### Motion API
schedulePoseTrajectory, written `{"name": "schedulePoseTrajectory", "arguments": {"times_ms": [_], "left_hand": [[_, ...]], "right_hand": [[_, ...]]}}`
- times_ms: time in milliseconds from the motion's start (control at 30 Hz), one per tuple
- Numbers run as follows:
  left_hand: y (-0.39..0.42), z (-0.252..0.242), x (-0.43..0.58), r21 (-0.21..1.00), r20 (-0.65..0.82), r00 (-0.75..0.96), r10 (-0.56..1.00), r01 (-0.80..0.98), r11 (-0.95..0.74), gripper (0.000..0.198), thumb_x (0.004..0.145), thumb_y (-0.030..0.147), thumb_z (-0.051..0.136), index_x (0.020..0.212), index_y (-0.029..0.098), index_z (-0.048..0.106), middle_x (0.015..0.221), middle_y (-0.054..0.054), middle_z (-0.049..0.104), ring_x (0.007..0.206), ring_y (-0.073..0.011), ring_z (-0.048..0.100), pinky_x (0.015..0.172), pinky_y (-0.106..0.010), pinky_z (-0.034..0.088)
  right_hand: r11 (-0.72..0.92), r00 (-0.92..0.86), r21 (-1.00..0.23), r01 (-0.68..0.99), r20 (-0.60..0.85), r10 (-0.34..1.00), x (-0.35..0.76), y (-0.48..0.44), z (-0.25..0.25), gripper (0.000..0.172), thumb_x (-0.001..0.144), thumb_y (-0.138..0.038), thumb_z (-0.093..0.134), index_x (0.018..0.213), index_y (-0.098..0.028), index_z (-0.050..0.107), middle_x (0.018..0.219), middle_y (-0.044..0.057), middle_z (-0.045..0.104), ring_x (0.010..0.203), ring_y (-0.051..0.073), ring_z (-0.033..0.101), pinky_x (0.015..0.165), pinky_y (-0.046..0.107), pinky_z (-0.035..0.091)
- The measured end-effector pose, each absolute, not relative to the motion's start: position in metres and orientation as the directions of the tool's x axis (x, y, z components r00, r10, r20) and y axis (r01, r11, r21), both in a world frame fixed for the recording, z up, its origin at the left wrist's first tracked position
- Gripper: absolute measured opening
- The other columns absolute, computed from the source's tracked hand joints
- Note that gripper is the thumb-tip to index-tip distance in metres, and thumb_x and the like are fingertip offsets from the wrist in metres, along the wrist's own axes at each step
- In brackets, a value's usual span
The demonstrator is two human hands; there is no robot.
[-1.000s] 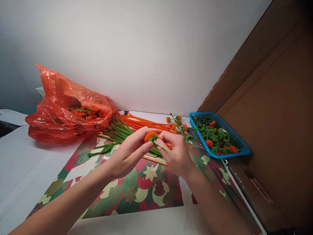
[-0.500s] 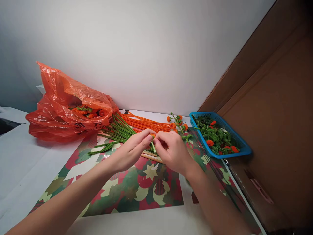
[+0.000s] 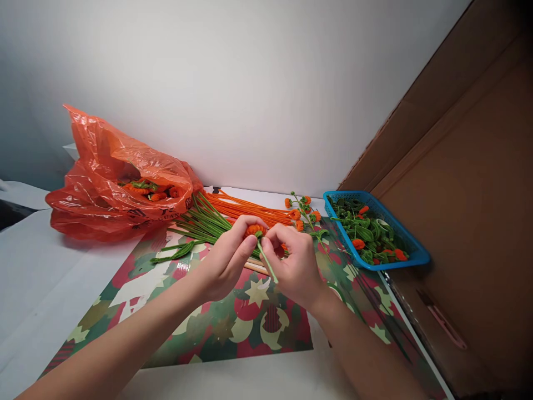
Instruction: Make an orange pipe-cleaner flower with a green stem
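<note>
An orange fuzzy flower (image 3: 255, 229) with a green stem (image 3: 268, 263) is between my hands over the patterned mat. My left hand (image 3: 228, 256) is closed around the flower head, its thumb at the green base. My right hand (image 3: 295, 263) pinches the stem just under the flower. The stem slants down toward the right palm. Behind my hands lie green fuzzy stems (image 3: 204, 219) and long orange fuzzy stems (image 3: 245, 209). A spray of small orange flowers (image 3: 308, 210) lies right of them.
An orange plastic bag (image 3: 112, 205) holding orange flowers stands at the left. A blue basket (image 3: 416, 265) of green and orange pieces sits at the right, beside a brown cardboard panel (image 3: 466, 183). The camouflage-patterned mat (image 3: 233, 344) covers the table's middle.
The flower has turned so its orange head and more of the green stem show. My left hand has dropped slightly, and my right fingers have shifted along the stem.
</note>
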State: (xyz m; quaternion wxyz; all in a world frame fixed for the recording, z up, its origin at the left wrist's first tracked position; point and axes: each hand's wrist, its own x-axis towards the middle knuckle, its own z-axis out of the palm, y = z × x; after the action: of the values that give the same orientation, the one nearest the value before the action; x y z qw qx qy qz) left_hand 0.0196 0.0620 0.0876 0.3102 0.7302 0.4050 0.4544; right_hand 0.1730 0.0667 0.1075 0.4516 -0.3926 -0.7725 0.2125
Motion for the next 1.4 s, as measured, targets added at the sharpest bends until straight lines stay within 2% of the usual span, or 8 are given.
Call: {"name": "schedulePoseTrajectory", "arguments": {"times_ms": [167,333,500,667,767,933,1200,1400], "left_hand": [[0.063,0.092,0.016,0.882,0.318,0.309,0.896,0.251,-0.4,0.038,0.098,0.045,0.029,0.111,0.019,0.053,0.088,-0.002,0.056,0.077,-0.0154,0.05,0.074,-0.027,0.043],[0.066,0.092,0.017,0.967,0.185,0.408,0.894,0.086,-0.239,0.043,0.096,0.052,0.028,0.09,0.019,0.055,0.076,0.0,0.049,0.067,-0.0141,0.044,0.063,-0.026,0.041],[0.067,0.091,0.017,0.972,0.126,0.414,0.901,0.132,-0.197,0.042,0.097,0.052,0.028,0.079,0.019,0.048,0.072,0.001,0.043,0.062,-0.0125,0.037,0.057,-0.025,0.039],[0.066,0.097,0.014,0.985,0.096,0.426,0.9,0.088,-0.146,0.026,0.095,0.043,0.038,0.097,0.02,0.051,0.077,0.001,0.045,0.065,-0.0121,0.042,0.061,-0.025,0.043],[0.066,0.098,0.015,0.985,0.14,0.411,0.901,0.036,-0.169,0.03,0.089,0.035,0.051,0.116,0.022,0.046,0.085,-0.002,0.052,0.074,-0.0145,0.052,0.066,-0.027,0.048],[0.064,0.095,0.02,0.936,0.291,0.352,0.89,0.09,-0.342,0.027,0.092,0.03,0.051,0.118,0.022,0.049,0.111,-0.007,0.058,0.096,-0.0167,0.057,0.08,-0.028,0.05],[0.063,0.1,0.02,0.667,0.479,0.292,0.828,0.492,-0.56,0.018,0.089,0.023,0.049,0.105,0.019,0.056,0.077,0.001,0.06,0.065,-0.01,0.053,0.06,-0.022,0.043],[0.06,0.106,0.023,0.522,0.601,0.268,0.753,0.582,-0.624,0.015,0.086,0.02,0.052,0.101,0.019,0.056,0.082,0.0,0.065,0.068,-0.0102,0.058,0.064,-0.021,0.046]], "right_hand": [[0.634,-0.355,-0.65,0.419,0.526,0.773,0.182,0.07,0.113,0.023,0.088,-0.022,0.045,0.065,-0.019,0.049,0.06,-0.003,0.053,0.059,0.011,0.046,0.068,0.028,0.034],[0.643,-0.42,-0.59,0.488,0.487,0.766,0.192,0.073,0.121,0.019,0.093,-0.023,0.039,0.081,-0.02,0.054,0.071,-0.002,0.059,0.065,0.013,0.049,0.072,0.03,0.033],[0.701,-0.56,-0.466,0.54,0.423,0.712,0.189,0.073,0.12,0.011,0.093,-0.022,0.045,0.087,-0.02,0.053,0.069,-0.004,0.059,0.065,0.013,0.05,0.074,0.031,0.03],[0.694,-0.487,-0.465,0.55,0.496,0.719,0.187,0.074,0.115,0.015,0.09,-0.019,0.048,0.076,-0.019,0.052,0.068,-0.002,0.059,0.065,0.013,0.052,0.074,0.031,0.032],[0.636,-0.337,-0.549,0.542,0.551,0.763,0.185,0.073,0.113,0.013,0.086,-0.019,0.05,0.073,-0.02,0.05,0.066,-0.002,0.058,0.063,0.013,0.052,0.071,0.03,0.035],[0.556,-0.25,-0.7,0.448,0.499,0.83,0.182,0.071,0.114,0.015,0.086,-0.022,0.05,0.072,-0.02,0.05,0.064,-0.002,0.054,0.058,0.011,0.049,0.059,0.026,0.037],[0.456,-0.187,-0.799,0.392,0.416,0.89,0.18,0.067,0.115,0.017,0.085,-0.023,0.051,0.068,-0.019,0.05,0.061,-0.002,0.052,0.054,0.01,0.046,0.05,0.022,0.036],[0.528,-0.232,-0.753,0.392,0.475,0.849,0.181,0.069,0.113,0.015,0.086,-0.023,0.049,0.071,-0.019,0.051,0.064,-0.001,0.054,0.057,0.011,0.049,0.057,0.025,0.04]]}}
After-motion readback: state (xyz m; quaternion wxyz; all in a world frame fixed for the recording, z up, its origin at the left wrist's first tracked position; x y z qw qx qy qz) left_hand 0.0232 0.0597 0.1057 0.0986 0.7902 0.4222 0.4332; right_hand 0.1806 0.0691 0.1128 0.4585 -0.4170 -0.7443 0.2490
